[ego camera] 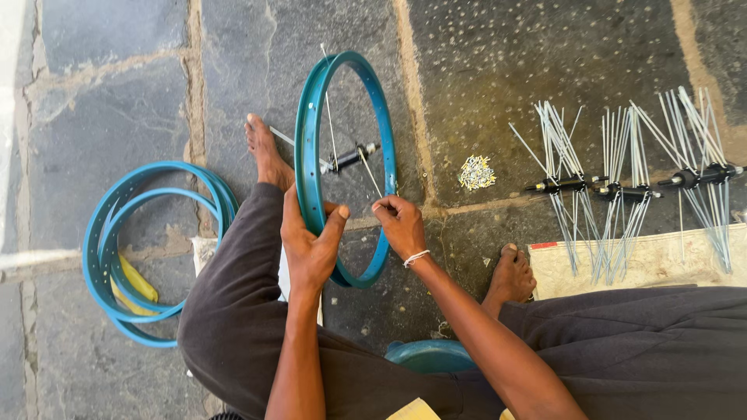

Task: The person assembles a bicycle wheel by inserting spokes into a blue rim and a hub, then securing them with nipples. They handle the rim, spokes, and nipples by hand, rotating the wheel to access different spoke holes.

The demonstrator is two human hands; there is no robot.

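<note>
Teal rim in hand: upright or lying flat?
Upright. The teal metal wheel rim stands on edge, left hand gripping it, right hand at its far side.

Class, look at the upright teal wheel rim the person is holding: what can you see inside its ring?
Inside the teal rim sit a black hub and a few thin silver spokes, with stone floor behind. The left hand covers part of the rim's lower edge.

Stone floor (117,93) w/ rim stack (117,257), nipples (476,172), spoked hubs (615,190).
</note>
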